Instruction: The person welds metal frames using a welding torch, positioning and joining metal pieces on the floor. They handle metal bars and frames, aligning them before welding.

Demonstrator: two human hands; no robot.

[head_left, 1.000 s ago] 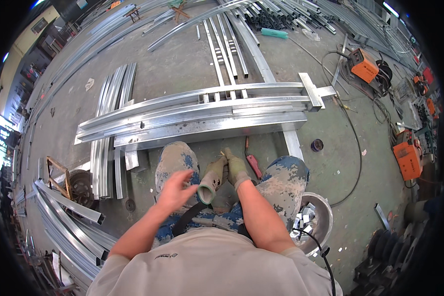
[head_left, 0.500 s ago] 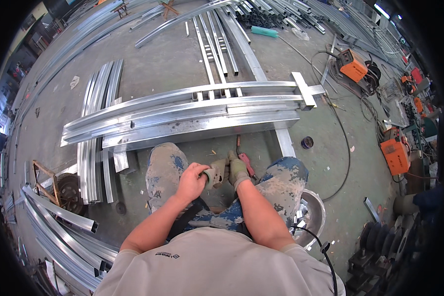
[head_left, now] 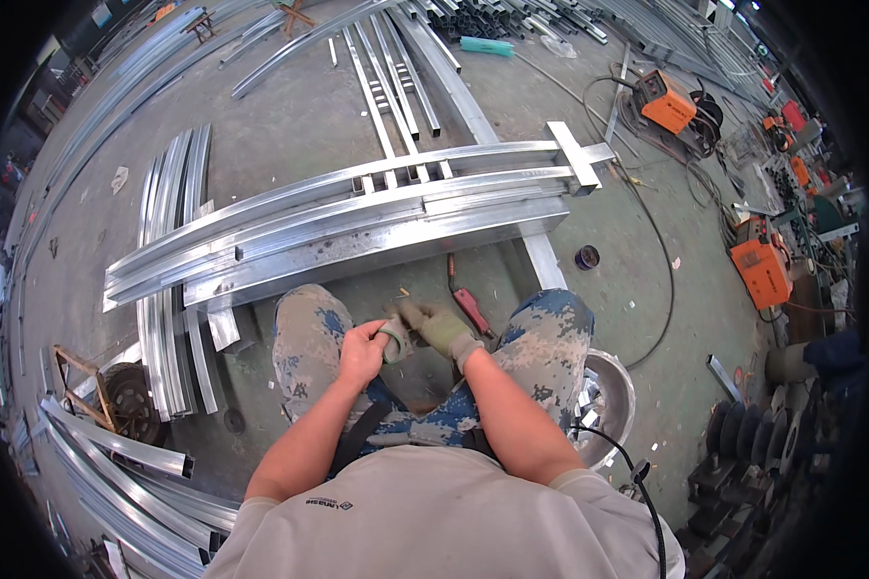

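From where I sit at the controls, the loose glove [head_left: 398, 333] is on the near side of the long metal beam [head_left: 377, 249], roughly opposite its middle and apart from it. My bare left hand [head_left: 361, 355] is closed on the green-rimmed cuff. My right hand [head_left: 446, 332], wearing a matching glove, meets the finger end; whether it pinches the cloth or only rests against it, I cannot tell.

I judge the glove light and limp, thick enough for the cuff to stay rounded, with little to break. The fabric looks rough, so slipping should be a small worry; sagging or twisting fingers are likelier. I'd take hold at the cuff's rim, where the edge looks firmest, and steady the fingers from the other end. The red-handled torch [head_left: 471, 311] lies nearer the beam's right end, also on its near side.
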